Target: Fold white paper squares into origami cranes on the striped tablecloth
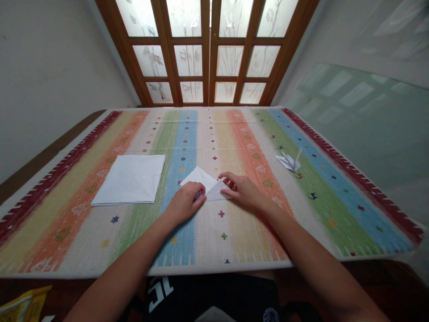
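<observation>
A white folded paper lies on the striped cloth in the middle of the table. My left hand rests on its near left corner, fingers curled and pressing the paper down. On the right side of the paper my right hand pinches the edge between thumb and fingers. Both forearms reach in from the near edge.
A stack of white paper sheets lies to the left of my hands. A finished white paper crane stands to the right on the green stripe. Wooden glazed doors close off the far side. A yellow packet lies at the bottom left.
</observation>
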Demonstrator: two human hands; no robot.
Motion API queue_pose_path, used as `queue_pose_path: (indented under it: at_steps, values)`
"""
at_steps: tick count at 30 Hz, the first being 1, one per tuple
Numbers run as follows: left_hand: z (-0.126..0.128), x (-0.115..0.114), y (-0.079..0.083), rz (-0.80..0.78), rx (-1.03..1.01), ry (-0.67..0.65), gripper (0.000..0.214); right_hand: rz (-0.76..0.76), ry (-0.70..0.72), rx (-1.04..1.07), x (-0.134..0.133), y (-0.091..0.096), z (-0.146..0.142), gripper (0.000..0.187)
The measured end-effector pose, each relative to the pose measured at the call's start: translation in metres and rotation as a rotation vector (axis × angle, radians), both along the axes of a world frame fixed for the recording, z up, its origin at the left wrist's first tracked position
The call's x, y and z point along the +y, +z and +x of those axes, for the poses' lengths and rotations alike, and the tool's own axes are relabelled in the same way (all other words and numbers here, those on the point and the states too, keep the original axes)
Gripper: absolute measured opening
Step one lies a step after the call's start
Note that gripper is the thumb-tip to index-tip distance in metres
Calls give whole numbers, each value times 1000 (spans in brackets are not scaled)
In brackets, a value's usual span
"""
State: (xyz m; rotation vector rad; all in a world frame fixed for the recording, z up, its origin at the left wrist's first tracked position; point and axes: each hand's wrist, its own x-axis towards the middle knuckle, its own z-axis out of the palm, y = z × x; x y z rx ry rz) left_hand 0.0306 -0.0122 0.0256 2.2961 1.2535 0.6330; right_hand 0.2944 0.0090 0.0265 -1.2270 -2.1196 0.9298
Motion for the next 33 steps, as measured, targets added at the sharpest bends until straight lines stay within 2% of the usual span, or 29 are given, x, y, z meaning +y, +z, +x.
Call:
queue_pose_path:
  at_steps: [6,12,18,24,33]
  values:
    - [0,0,-1,45,-4,-65,13,144,25,-74,3,-4,0,25]
    - [0,2,-4,58,20,-87,18,116,38,-145,4,-7,2,13]
    - [2,1,-6,73,104,-96,30,176,54,-201,4,-6,6,18]
    - [4,0,-8,115,201,-110,38,295,124,-272,-1,-1,3,38]
    - [3,0,-10,113,179,-105,40,283,81,-393,0,-3,11,42]
